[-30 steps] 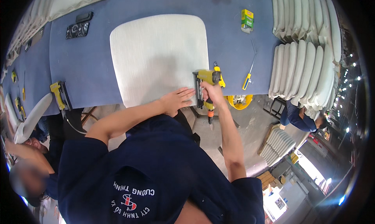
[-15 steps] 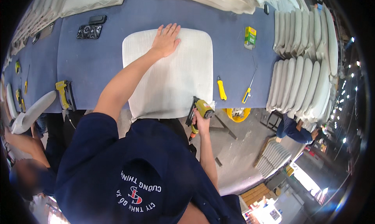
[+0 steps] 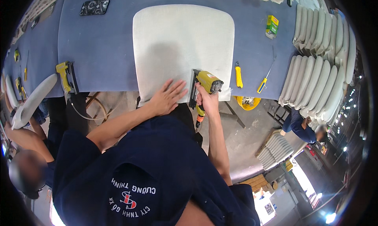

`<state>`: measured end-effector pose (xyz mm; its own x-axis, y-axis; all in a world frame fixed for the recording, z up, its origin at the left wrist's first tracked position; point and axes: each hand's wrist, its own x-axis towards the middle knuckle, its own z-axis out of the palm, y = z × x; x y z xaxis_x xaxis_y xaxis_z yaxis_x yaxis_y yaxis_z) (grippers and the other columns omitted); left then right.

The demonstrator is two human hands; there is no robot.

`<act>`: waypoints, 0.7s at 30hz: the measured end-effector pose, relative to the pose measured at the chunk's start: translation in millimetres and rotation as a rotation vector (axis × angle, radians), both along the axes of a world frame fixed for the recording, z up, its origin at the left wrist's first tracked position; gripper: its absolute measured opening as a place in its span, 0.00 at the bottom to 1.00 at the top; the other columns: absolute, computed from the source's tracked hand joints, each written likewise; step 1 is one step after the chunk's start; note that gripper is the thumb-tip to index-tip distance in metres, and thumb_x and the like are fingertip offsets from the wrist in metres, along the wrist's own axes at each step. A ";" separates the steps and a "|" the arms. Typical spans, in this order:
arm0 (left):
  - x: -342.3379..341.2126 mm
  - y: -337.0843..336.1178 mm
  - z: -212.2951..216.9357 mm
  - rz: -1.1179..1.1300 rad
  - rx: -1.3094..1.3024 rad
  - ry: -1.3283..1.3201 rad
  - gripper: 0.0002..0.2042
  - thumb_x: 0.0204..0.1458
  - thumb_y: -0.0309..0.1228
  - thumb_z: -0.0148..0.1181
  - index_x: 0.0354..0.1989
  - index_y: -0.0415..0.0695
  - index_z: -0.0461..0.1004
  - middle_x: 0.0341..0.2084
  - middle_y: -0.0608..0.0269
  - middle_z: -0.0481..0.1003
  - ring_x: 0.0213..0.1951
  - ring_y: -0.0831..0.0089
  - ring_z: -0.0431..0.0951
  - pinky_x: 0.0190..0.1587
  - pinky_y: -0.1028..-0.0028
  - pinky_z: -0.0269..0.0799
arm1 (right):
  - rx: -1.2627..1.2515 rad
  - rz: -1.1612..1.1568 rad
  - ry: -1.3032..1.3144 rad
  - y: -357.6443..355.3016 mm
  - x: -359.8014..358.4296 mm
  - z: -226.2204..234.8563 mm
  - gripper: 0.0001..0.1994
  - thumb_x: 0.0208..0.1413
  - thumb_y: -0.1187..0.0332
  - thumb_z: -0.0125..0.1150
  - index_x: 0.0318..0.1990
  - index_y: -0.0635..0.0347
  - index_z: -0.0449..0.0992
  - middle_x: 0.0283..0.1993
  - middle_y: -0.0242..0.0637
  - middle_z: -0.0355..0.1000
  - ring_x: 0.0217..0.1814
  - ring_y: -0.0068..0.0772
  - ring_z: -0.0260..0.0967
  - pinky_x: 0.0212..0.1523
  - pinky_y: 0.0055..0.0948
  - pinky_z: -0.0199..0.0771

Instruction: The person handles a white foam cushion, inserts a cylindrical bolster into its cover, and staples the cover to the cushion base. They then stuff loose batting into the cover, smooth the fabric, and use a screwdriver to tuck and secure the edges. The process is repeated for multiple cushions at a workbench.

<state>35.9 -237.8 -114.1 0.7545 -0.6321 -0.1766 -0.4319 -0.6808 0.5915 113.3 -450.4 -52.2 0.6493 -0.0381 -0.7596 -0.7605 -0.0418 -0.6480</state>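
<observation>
A pale cream seat cushion [image 3: 183, 33] with rounded far corners lies at the near edge of the blue table [image 3: 106, 49]. My left hand [image 3: 168, 97] rests flat on its near part, fingers stretched out. My right hand [image 3: 207, 100] grips a yellow and black staple gun [image 3: 208, 81], fingers wrapped round the handle. The gun's dark nose is over the cushion's near right part; whether it touches the fabric I cannot tell. An orange fitting hangs below the grip.
Right of the cushion lie a yellow utility knife [image 3: 238, 75], a long thin-shafted tool with yellow handle [image 3: 262, 85] and a green-yellow box [image 3: 272, 26]. Cushions are stacked at right [image 3: 315, 80]. Another staple gun [image 3: 63, 74] lies left, near a co-worker holding a cushion [image 3: 35, 100].
My left hand has come from the cushion's far edge back to its near part. The staple gun has moved up over the cushion. The cushion appears larger and further right in view.
</observation>
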 end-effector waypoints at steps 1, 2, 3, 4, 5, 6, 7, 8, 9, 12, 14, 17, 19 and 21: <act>-9.7 5.8 -0.9 -0.020 -0.036 0.016 0.35 0.63 0.40 0.59 0.79 0.47 0.58 0.82 0.50 0.50 0.83 0.56 0.45 0.82 0.46 0.37 | -0.024 0.017 0.016 7.9 1.7 -0.1 0.09 0.63 0.67 0.71 0.40 0.64 0.80 0.21 0.29 0.70 0.16 0.20 0.63 0.17 0.26 0.61; -18.2 11.9 -2.6 -0.043 -0.072 0.033 0.34 0.62 0.38 0.60 0.78 0.48 0.61 0.82 0.51 0.51 0.83 0.57 0.46 0.82 0.46 0.39 | -0.053 0.029 0.021 12.7 2.2 -6.5 0.09 0.62 0.67 0.71 0.39 0.64 0.80 0.21 0.29 0.69 0.16 0.20 0.64 0.17 0.26 0.61; -24.9 18.3 -5.5 -0.069 -0.108 0.049 0.33 0.61 0.36 0.61 0.77 0.48 0.63 0.81 0.51 0.53 0.83 0.57 0.48 0.82 0.47 0.40 | -0.082 0.038 0.026 17.1 2.9 -15.1 0.10 0.62 0.66 0.71 0.38 0.64 0.80 0.20 0.30 0.69 0.16 0.21 0.64 0.17 0.26 0.62; -25.4 25.2 -7.7 -0.085 -0.192 0.134 0.32 0.61 0.33 0.61 0.75 0.48 0.65 0.80 0.52 0.55 0.82 0.57 0.50 0.82 0.47 0.42 | -0.119 0.044 0.040 19.4 0.3 -18.0 0.10 0.62 0.66 0.72 0.38 0.64 0.79 0.20 0.30 0.69 0.16 0.21 0.64 0.17 0.27 0.62; -11.3 35.1 -13.8 -0.094 -0.272 0.207 0.31 0.60 0.31 0.61 0.74 0.48 0.67 0.79 0.53 0.57 0.81 0.57 0.52 0.82 0.48 0.44 | -0.116 0.046 0.028 19.0 5.0 -20.0 0.11 0.61 0.66 0.72 0.36 0.65 0.79 0.20 0.30 0.70 0.15 0.22 0.64 0.17 0.28 0.62; 2.3 45.0 -18.8 -0.108 -0.352 0.279 0.30 0.59 0.28 0.60 0.73 0.49 0.68 0.79 0.55 0.59 0.81 0.57 0.54 0.82 0.48 0.47 | -0.136 0.049 0.030 18.4 0.0 -20.4 0.11 0.61 0.66 0.72 0.36 0.65 0.79 0.20 0.30 0.70 0.15 0.22 0.64 0.17 0.28 0.62; 24.7 59.6 -8.2 0.016 -0.448 0.200 0.31 0.57 0.24 0.60 0.73 0.49 0.69 0.75 0.52 0.66 0.79 0.53 0.59 0.80 0.47 0.51 | -0.155 0.048 0.022 17.0 -4.8 -21.2 0.11 0.61 0.66 0.72 0.35 0.64 0.79 0.20 0.30 0.69 0.15 0.21 0.64 0.17 0.28 0.62; 52.0 72.8 -6.0 0.069 -0.376 0.032 0.29 0.59 0.24 0.58 0.72 0.50 0.69 0.76 0.55 0.63 0.79 0.54 0.57 0.81 0.47 0.49 | -0.176 0.050 0.019 15.8 -12.8 -18.8 0.11 0.62 0.66 0.72 0.35 0.64 0.78 0.20 0.30 0.69 0.15 0.21 0.63 0.17 0.28 0.62; 87.1 87.6 -9.0 0.130 -0.296 -0.143 0.28 0.61 0.23 0.56 0.72 0.52 0.70 0.78 0.57 0.61 0.80 0.55 0.56 0.81 0.47 0.48 | -0.197 0.070 -0.014 16.2 -19.6 -15.0 0.11 0.62 0.66 0.72 0.37 0.64 0.78 0.21 0.30 0.70 0.16 0.21 0.64 0.17 0.27 0.62; 200.9 125.5 -19.7 0.461 -0.009 -0.377 0.27 0.68 0.34 0.55 0.76 0.51 0.65 0.79 0.57 0.60 0.81 0.54 0.52 0.81 0.44 0.45 | -0.163 0.128 -0.033 12.8 -44.6 -17.0 0.11 0.67 0.66 0.68 0.48 0.63 0.77 0.22 0.29 0.69 0.17 0.21 0.66 0.21 0.27 0.68; 253.6 150.8 -39.1 0.590 0.111 -0.438 0.28 0.71 0.42 0.52 0.78 0.50 0.62 0.80 0.58 0.59 0.82 0.55 0.50 0.80 0.43 0.45 | -0.151 0.120 -0.046 13.7 -59.0 -22.5 0.10 0.68 0.66 0.67 0.49 0.63 0.78 0.22 0.29 0.70 0.19 0.22 0.69 0.23 0.26 0.69; 260.3 145.8 -68.8 0.546 0.217 -0.302 0.31 0.72 0.45 0.48 0.81 0.50 0.56 0.82 0.58 0.53 0.82 0.54 0.47 0.81 0.42 0.41 | -0.223 0.181 -0.027 26.7 -52.8 -11.6 0.09 0.69 0.67 0.65 0.49 0.63 0.78 0.24 0.30 0.72 0.21 0.22 0.72 0.23 0.26 0.71; 227.7 130.4 -78.6 0.562 0.175 -0.431 0.32 0.71 0.45 0.49 0.81 0.50 0.55 0.82 0.57 0.51 0.83 0.54 0.47 0.80 0.41 0.39 | -0.286 0.219 -0.005 32.9 -48.1 -1.3 0.08 0.69 0.69 0.65 0.49 0.64 0.79 0.26 0.29 0.73 0.20 0.20 0.70 0.21 0.25 0.69; 187.9 122.0 -68.7 0.541 0.149 -0.453 0.33 0.70 0.44 0.50 0.82 0.50 0.54 0.83 0.55 0.50 0.83 0.54 0.46 0.80 0.41 0.37 | -0.222 0.172 -0.030 42.8 -46.2 0.0 0.08 0.68 0.69 0.66 0.49 0.64 0.79 0.27 0.29 0.73 0.19 0.19 0.67 0.20 0.25 0.66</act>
<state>223.7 -115.8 -182.8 0.9746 -0.1426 0.1727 -0.1921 -0.9285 0.3178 67.0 -407.6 -52.2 0.6824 -0.0887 -0.7256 -0.7109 -0.3118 -0.6304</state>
